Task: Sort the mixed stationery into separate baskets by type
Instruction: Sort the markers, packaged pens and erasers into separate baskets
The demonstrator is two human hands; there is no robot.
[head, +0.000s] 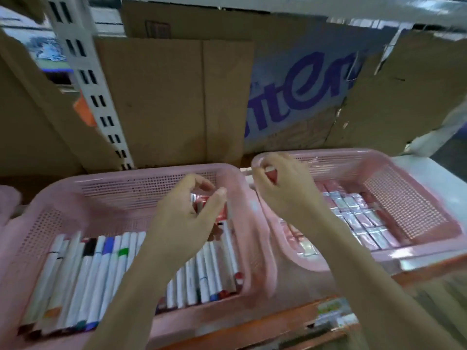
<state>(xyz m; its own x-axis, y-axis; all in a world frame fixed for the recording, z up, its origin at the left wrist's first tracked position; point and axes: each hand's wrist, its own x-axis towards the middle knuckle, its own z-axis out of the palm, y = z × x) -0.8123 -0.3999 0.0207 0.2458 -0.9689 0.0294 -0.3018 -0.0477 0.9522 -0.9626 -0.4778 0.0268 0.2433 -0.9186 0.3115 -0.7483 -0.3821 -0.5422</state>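
Your left hand [187,210] curls its fingers round a small red packet [212,207], held above the left pink basket [106,183]. Your right hand [280,188] pinches another small red item [271,174] over the rim of the right pink basket [394,165]. Left basket: row of white markers [101,271] w/ coloured caps. Right basket: shiny red-and-silver packets [358,213] packed in rows. Behind both: flattened cardboard [174,97], slotted shelf upright [88,79].
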